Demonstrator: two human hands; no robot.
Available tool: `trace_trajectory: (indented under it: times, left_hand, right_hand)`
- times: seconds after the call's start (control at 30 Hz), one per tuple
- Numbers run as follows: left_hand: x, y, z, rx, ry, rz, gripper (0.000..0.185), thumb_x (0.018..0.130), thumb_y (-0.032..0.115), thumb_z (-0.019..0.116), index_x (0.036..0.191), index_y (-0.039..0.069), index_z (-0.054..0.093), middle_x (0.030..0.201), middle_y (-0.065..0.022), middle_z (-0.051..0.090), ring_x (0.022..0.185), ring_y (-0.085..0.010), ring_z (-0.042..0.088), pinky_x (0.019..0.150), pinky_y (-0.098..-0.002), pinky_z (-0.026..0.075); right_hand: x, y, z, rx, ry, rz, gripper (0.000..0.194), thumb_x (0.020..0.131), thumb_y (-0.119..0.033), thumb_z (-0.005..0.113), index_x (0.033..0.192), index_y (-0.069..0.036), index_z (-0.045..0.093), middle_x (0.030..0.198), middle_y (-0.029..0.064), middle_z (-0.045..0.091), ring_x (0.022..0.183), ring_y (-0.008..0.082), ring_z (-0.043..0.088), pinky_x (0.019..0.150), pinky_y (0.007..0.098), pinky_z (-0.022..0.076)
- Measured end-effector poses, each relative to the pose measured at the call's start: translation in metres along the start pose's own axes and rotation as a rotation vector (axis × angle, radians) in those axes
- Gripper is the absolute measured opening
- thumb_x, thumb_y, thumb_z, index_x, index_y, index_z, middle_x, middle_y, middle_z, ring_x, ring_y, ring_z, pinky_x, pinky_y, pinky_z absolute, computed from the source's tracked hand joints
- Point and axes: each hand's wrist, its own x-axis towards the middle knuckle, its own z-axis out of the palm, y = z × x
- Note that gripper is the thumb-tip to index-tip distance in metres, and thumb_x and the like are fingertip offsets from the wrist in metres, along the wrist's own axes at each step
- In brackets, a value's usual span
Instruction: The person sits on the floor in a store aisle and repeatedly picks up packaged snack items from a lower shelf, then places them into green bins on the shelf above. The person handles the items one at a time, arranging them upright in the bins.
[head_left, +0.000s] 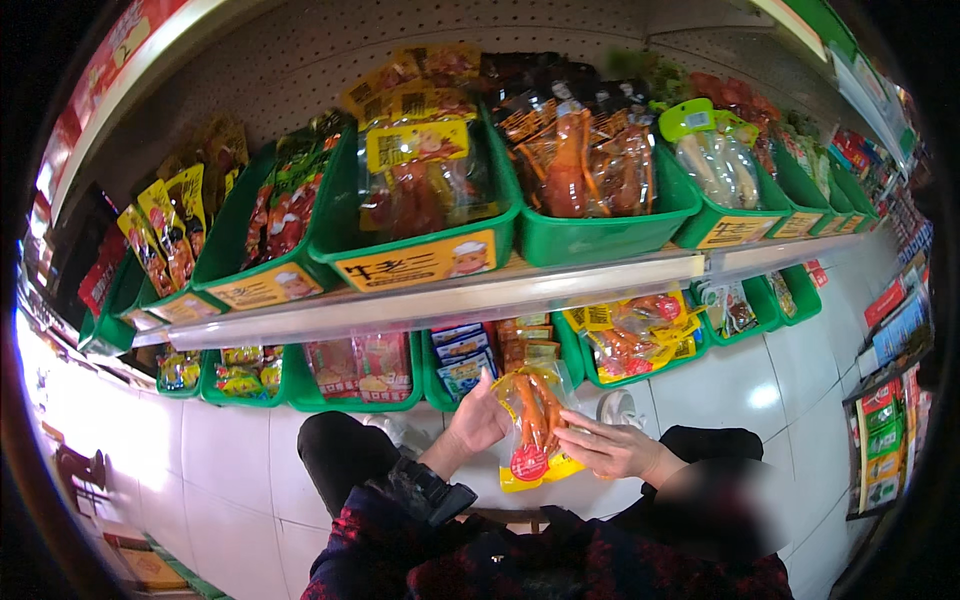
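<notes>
A clear plastic pack of reddish-brown meat snacks, with yellow edges and a round red label, is between my two hands. My left hand is at the pack's left edge, its thumb raised and the palm turned towards the pack. On the other side, my right hand has its fingers on the pack's right edge and front; its thumb is hidden. Just beyond is a green bin with similar yellow-edged packs. Blue and white packets lie in another low bin behind my left hand.
Above the low bins runs a shelf edge with green plastic bins of vacuum-packed food on it. My knees are on both sides, over a white tiled floor. A rack of colourful packets stands at the right.
</notes>
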Motion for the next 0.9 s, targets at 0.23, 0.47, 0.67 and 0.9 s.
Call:
trace_trajectory:
  times: [0.23,0.47,0.67,0.9]
  left_hand:
    - [-0.003,0.01,-0.001,0.102,0.119,0.099,0.044,0.085,0.033,0.048,0.118,0.005,0.04,0.114,-0.0089,0.049,0.104,-0.0222,0.049,0.089,-0.0399,0.039]
    - [-0.002,0.002,0.001,0.153,-0.008,0.035,0.042,0.084,0.027,0.051,0.118,0.005,0.039,0.113,-0.0103,0.049,0.102,-0.0226,0.049,0.086,-0.0394,0.042]
    - [-0.007,-0.016,0.002,0.207,-0.118,-0.079,0.044,0.084,0.029,0.051,0.12,0.009,0.038,0.113,-0.007,0.05,0.102,-0.0228,0.049,0.084,-0.0406,0.042]
    - [-0.011,-0.015,-0.004,0.135,-0.136,-0.028,0.037,0.083,0.015,0.054,0.117,0.009,0.042,0.11,-0.0064,0.051,0.098,-0.0204,0.051,0.081,-0.038,0.044]
  right_hand:
    - [0.017,-0.018,0.008,0.269,0.024,0.113,0.029,0.07,0.001,0.051,0.099,0.002,0.055,0.111,0.014,0.052,0.106,0.0277,0.049,0.088,0.0337,0.0434]
    - [0.003,0.016,0.026,1.027,0.342,1.088,0.026,0.084,-0.009,0.049,0.107,0.002,0.048,0.1,0.0082,0.057,0.086,0.0093,0.053,0.074,0.0248,0.0427]
    - [0.021,0.015,0.041,1.471,0.354,1.156,0.029,0.081,-0.013,0.058,0.106,0.0,0.05,0.1,0.004,0.057,0.087,0.0093,0.054,0.077,0.0239,0.0439]
    - [0.026,0.017,0.043,1.399,0.465,1.105,0.023,0.083,-0.008,0.052,0.104,0.003,0.054,0.094,0.0071,0.06,0.085,0.0112,0.056,0.077,0.0236,0.046]
